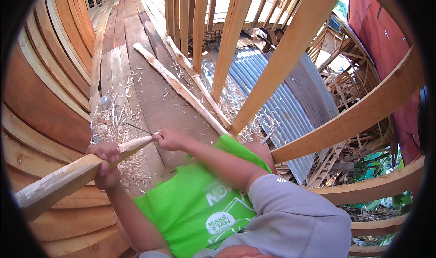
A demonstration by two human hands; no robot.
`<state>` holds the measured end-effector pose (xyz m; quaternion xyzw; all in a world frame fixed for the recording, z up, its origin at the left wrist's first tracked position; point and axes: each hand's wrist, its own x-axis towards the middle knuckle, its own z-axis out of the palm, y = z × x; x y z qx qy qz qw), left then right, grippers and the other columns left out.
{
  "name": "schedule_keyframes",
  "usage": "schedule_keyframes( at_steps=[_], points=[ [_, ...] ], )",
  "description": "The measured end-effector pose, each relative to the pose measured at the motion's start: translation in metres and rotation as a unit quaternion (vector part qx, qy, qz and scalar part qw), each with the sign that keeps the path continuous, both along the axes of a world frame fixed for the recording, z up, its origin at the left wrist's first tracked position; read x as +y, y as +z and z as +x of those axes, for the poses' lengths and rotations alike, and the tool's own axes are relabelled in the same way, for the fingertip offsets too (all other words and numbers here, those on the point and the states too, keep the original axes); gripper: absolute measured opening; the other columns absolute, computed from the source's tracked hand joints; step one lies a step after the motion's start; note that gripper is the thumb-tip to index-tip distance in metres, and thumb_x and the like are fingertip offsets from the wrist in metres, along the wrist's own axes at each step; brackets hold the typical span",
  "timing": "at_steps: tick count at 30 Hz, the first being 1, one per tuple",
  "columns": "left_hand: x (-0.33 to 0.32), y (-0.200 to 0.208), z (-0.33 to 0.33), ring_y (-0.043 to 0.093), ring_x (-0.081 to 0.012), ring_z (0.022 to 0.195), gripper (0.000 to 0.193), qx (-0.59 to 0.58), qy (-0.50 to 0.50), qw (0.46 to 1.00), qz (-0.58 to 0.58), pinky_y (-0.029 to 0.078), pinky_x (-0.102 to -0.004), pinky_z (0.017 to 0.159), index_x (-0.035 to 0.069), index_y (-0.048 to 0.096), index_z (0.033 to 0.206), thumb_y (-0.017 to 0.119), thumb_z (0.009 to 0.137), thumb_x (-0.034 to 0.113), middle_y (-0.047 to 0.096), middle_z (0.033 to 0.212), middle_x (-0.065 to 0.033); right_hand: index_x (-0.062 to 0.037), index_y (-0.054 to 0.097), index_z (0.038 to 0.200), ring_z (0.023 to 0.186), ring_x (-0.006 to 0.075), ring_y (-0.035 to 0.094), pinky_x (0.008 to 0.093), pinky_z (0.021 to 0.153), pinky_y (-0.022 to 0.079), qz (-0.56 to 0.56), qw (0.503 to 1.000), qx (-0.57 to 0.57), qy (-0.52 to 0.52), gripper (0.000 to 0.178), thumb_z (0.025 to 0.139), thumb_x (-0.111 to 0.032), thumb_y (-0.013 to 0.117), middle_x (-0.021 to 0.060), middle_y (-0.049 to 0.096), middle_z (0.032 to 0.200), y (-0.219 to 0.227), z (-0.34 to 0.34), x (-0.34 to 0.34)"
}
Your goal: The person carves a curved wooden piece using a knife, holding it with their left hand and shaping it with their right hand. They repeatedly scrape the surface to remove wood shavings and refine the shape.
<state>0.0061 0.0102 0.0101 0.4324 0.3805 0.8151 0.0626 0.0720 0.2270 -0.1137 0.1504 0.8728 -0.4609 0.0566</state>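
Note:
A long pale wooden pole [68,176] slants across the left side, its bark stripped and its narrower end up near my right hand. My left hand [105,161] is closed around the pole partway along it. At the pole's narrow end, my right hand [169,139] is closed on a knife, whose thin dark blade [138,129] sticks out to the upper left; the fist hides the handle. A bright green bag-like cloth [190,203] with white print lies over my lap under both forearms.
Curly wood shavings [134,167] litter the plank floor [159,96]. Two peeled poles, one a long pole [181,90], lie along the slatted railing [277,60] on the right. A clear plastic cup [105,102] stands near the slatted wooden wall [43,108]. Corrugated metal sheets [268,99] lie beyond the railing.

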Motion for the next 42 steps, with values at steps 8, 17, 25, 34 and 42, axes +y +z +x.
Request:
schedule_keyframes(
  at_steps=[8, 17, 25, 34, 42],
  points=[
    [-0.004, 0.003, -0.002, 0.046, -0.0176, 0.068, 0.026, 0.006, -0.006, 1.0, 0.004, 0.04, -0.0363, 0.072, 0.007, 0.044, 0.089, 0.063, 0.079, 0.022, 0.045, 0.072, -0.0062, 0.0037, 0.069, 0.101, 0.095, 0.0455, 0.064, 0.0522, 0.084, 0.049, 0.063, 0.995, -0.059, -0.058, 0.045, 0.098, -0.035, 0.047, 0.0299, 0.067, 0.096, 0.019, 0.011, -0.012],
    [-0.009, 0.004, -0.002, 0.048, -0.0172, 0.064, 0.025, -0.009, -0.015, 1.0, 0.015, 0.042, -0.0349, 0.069, 0.005, 0.048, 0.085, 0.066, 0.079, 0.021, 0.048, 0.068, -0.0065, 0.0044, 0.069, 0.093, 0.08, 0.0445, 0.065, 0.0514, 0.073, 0.048, 0.055, 0.997, -0.048, 0.001, 0.047, 0.099, -0.036, 0.047, 0.0303, 0.065, 0.081, 0.022, 0.0, -0.014],
    [-0.005, 0.002, -0.004, 0.046, -0.0165, 0.069, 0.024, 0.011, -0.028, 0.999, -0.012, 0.038, -0.035, 0.075, 0.009, 0.044, 0.089, 0.062, 0.081, 0.024, 0.045, 0.072, -0.0032, 0.002, 0.068, 0.087, 0.073, 0.0431, 0.063, 0.0519, 0.068, 0.046, 0.067, 0.996, -0.029, -0.045, 0.043, 0.099, -0.034, 0.048, 0.0274, 0.063, 0.073, -0.006, 0.0, 0.0],
    [-0.008, 0.004, -0.008, 0.048, -0.0165, 0.069, 0.024, 0.039, -0.06, 0.997, -0.013, 0.04, -0.036, 0.075, 0.009, 0.045, 0.089, 0.063, 0.084, 0.025, 0.047, 0.073, -0.0038, 0.0032, 0.069, 0.091, 0.086, 0.0464, 0.065, 0.0519, 0.077, 0.048, 0.102, 0.992, -0.065, -0.042, 0.043, 0.097, -0.035, 0.05, 0.03, 0.066, 0.087, -0.03, 0.002, 0.005],
    [-0.014, 0.0, -0.01, 0.047, -0.0161, 0.069, 0.023, 0.044, -0.054, 0.997, -0.014, 0.039, -0.0354, 0.074, 0.01, 0.046, 0.09, 0.062, 0.084, 0.024, 0.047, 0.074, -0.003, 0.0027, 0.068, 0.105, 0.089, 0.0402, 0.066, 0.0494, 0.081, 0.048, 0.057, 0.992, -0.112, 0.022, 0.045, 0.098, -0.037, 0.049, 0.0254, 0.068, 0.092, 0.018, -0.008, -0.01]
  ],
)
